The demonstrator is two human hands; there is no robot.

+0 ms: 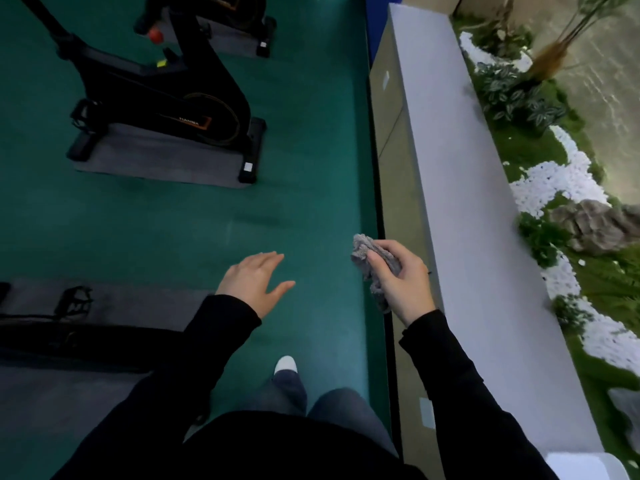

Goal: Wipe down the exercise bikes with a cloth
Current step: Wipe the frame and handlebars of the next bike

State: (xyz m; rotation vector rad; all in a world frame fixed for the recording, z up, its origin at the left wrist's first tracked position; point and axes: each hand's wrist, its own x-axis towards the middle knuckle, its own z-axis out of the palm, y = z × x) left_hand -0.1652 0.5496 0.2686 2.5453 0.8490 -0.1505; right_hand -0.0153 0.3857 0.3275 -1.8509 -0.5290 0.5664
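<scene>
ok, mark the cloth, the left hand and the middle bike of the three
cloth [362, 252], head view, bunched upper end sticking out of the grip.
left hand [254, 284], head view, back of the hand.
middle bike [207, 112], head view, black flywheel housing.

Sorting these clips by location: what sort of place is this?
Probably a gym or spin studio: black exercise bikes stand on grey floor mats over green flooring.
</scene>
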